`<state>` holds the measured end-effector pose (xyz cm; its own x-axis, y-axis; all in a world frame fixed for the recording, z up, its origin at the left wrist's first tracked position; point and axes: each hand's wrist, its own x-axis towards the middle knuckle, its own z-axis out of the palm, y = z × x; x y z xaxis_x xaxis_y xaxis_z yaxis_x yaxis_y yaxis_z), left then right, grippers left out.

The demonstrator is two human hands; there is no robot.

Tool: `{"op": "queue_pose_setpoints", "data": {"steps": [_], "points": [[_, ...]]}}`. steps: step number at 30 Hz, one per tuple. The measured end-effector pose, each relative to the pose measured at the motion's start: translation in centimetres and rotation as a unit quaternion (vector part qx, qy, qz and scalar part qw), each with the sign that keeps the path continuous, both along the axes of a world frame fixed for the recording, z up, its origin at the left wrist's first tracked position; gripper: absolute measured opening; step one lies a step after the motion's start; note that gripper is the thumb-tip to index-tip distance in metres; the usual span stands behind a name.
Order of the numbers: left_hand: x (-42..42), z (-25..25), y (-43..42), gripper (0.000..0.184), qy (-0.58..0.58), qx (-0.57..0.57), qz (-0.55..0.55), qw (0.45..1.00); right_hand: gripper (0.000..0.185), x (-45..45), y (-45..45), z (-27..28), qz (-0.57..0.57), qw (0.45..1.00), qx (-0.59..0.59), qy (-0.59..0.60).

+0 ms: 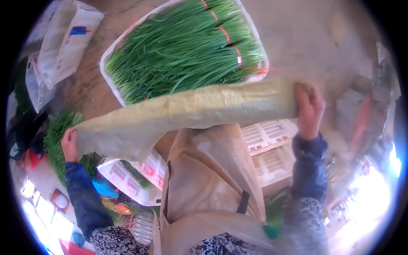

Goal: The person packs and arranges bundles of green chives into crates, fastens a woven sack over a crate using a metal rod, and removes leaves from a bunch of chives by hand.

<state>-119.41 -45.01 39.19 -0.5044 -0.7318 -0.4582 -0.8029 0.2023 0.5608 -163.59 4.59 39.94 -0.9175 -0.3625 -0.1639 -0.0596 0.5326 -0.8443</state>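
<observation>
A long folded sheet of yellowish woven plastic (191, 106) is stretched between my two hands. My left hand (70, 143) pinches its left end, which hangs lower. My right hand (309, 109) is closed round the right end, held higher. Just beyond the sheet stands a white crate (106, 70) heaped with long green garlic chives (174, 51). Red ties (224, 35) bind the bunches near their pale stem ends on the right. The sheet hides the crate's near edge.
White plastic crates (70, 46) stand at the upper left. More white crates lie near me, at left (127, 178) and right (270, 138) of my tan apron (212, 170). Loose greens (59, 127) are heaped on the left.
</observation>
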Motion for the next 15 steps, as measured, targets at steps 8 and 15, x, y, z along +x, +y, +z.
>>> {"op": "queue_pose_setpoints", "data": {"steps": [8,15], "points": [[-10.2,-13.8,-6.4,0.019,-0.101,-0.108,-0.226,0.963,0.018,-12.0,-5.9,-8.4,0.048,0.996,0.018,0.079],[-15.2,-19.7,-17.7,0.021,-0.079,-0.048,-0.188,0.978,0.034,-29.4,-16.0,-16.8,0.251,0.923,0.126,0.264]]}}
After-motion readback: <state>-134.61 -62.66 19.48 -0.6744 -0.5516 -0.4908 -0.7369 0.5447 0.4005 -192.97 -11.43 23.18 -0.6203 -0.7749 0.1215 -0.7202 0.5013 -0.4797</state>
